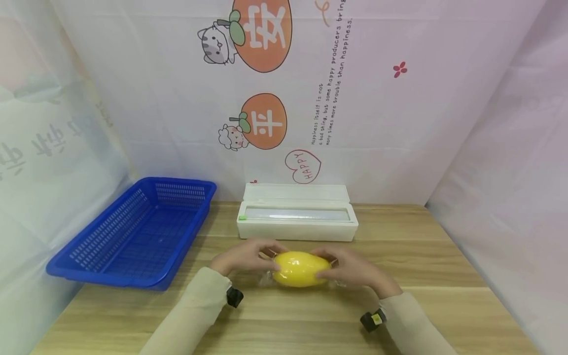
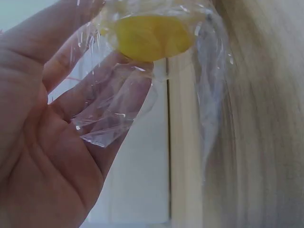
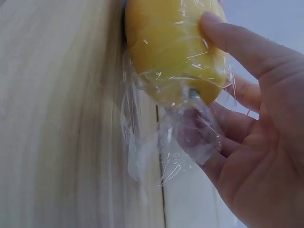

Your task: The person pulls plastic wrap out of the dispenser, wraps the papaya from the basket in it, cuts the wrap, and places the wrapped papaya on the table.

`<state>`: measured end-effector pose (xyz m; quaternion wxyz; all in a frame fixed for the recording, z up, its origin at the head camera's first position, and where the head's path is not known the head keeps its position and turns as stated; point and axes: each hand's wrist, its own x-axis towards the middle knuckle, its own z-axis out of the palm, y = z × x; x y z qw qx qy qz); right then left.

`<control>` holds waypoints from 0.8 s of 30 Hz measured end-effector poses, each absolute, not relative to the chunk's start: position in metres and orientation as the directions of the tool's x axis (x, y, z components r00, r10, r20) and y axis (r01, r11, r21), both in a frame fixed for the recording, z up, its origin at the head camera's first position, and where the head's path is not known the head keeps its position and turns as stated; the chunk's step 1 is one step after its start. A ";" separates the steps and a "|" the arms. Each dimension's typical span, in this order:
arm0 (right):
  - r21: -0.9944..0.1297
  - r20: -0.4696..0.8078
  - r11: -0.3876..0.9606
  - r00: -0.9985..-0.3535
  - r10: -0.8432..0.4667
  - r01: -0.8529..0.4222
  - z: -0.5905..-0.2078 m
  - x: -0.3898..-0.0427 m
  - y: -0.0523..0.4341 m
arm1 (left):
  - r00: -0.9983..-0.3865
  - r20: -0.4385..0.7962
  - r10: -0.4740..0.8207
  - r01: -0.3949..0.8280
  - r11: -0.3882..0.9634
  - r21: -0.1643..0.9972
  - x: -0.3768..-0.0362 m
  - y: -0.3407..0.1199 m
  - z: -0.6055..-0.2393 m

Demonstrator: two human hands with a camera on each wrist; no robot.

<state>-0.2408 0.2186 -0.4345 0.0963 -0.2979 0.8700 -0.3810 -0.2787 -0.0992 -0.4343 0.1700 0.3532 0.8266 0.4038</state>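
A smooth yellow mango (image 1: 298, 269), wrapped in clear cling film, lies sideways between the two hands just above or on the wooden table. My left hand (image 1: 248, 257) holds its left end, thumb in front and fingers behind. At the other end, my right hand (image 1: 355, 268) grips the fruit the same way. Loose cling film (image 2: 107, 121) hangs over the left fingers in the left wrist view. In the right wrist view, a twisted tail of film (image 3: 192, 133) sticks out from the mango's end, near a small dark stem spot.
Behind the hands stands a long white cling film box (image 1: 297, 232) with its lid raised, a film roll (image 1: 297, 214) inside and a green slider at its left. A blue plastic basket (image 1: 177, 261) sits at the left. Printed white sheets surround the table (image 1: 284, 330).
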 end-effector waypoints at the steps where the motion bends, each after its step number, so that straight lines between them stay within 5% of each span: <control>1: -0.728 0.054 0.527 -0.803 -0.593 -0.438 -0.435 -0.242 0.219 | -0.699 -0.003 0.715 0.438 0.431 0.789 -0.281 -0.101 -0.436; 11: -0.757 0.036 0.515 -0.814 -0.580 -0.401 -0.439 -0.246 0.219 | -0.750 -0.026 0.661 0.362 0.443 0.820 -0.288 -0.107 -0.445; 19: -0.752 0.012 0.542 -0.830 -0.557 -0.374 -0.441 -0.248 0.221 | -0.769 0.088 0.633 0.471 0.468 0.748 -0.277 -0.100 -0.426; 24: -0.759 0.013 0.531 -0.823 -0.568 -0.378 -0.441 -0.249 0.222 | -0.719 0.196 0.667 0.610 0.469 0.639 -0.264 -0.087 -0.409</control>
